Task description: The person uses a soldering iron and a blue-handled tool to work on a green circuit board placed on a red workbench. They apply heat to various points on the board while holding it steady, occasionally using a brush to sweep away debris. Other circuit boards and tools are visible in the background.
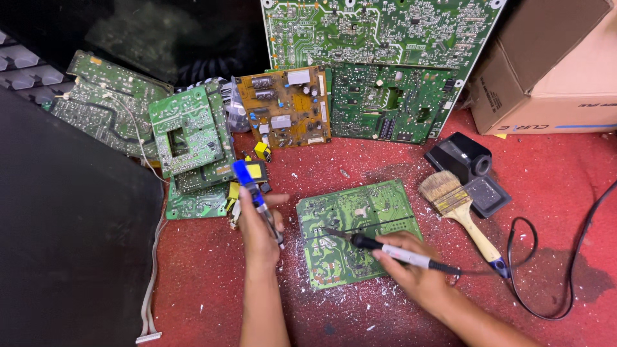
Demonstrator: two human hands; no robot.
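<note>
Left hand [259, 226] clenched round blue desoldering pump [256, 196], held just left of green circuit board [357, 231] lying flat on red surface [553, 193]. Right hand [411, 266] grips soldering iron [392, 250], tip on board. Looks like desoldering: heat joint, bring pump nozzle in.

Paintbrush [457, 204], cardboard box [553, 71], spare boards [283, 106]

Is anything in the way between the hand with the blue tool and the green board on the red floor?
Nothing visible. The left hand holds the blue tool just beside the green board, with only bare red floor between. The right hand already has the soldering iron tip on the board.
</note>
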